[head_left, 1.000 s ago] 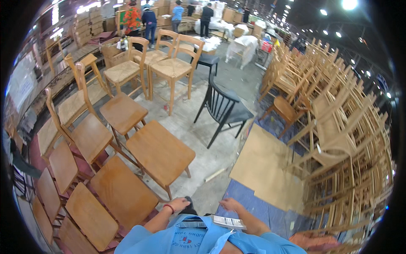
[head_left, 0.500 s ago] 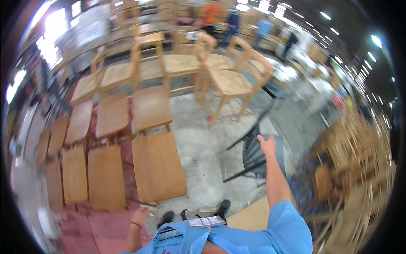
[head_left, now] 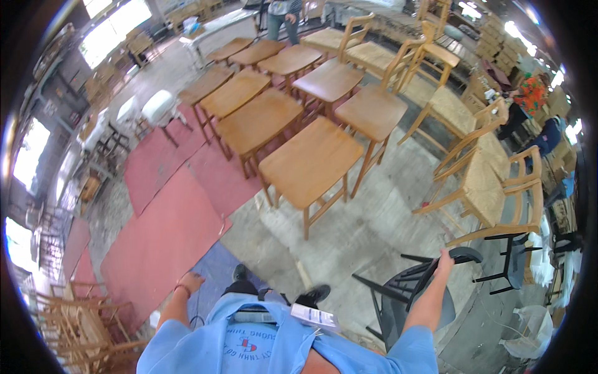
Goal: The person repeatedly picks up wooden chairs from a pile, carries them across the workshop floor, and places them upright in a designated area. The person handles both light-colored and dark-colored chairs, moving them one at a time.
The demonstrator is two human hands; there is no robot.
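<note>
My right hand (head_left: 444, 264) is closed around the top of the backrest of a dark chair (head_left: 402, 298). The chair has slatted back spindles and a dark seat; it is tipped beside my right leg, its legs pointing left. Over the edge of a blue sheet (head_left: 218, 274) on the floor hangs my left hand (head_left: 192, 282), loosely open, with nothing visible in it. Straight ahead, the nearest of several brown wooden stools (head_left: 311, 161) stands apart from both hands.
Pink sheets (head_left: 165, 237) cover the floor at left. Woven-seat chairs (head_left: 483, 187) stand to the right, with another dark chair (head_left: 511, 262) behind the held one. Chair frames (head_left: 90, 324) are stacked at lower left. A person (head_left: 283, 19) stands beyond the stools; another in orange (head_left: 529, 96) is at far right.
My view has swung left, so the stools and woven-seat chairs now lie farther right. The dark chair stays in my right hand, its position turned. My left hand remains low at my side.
</note>
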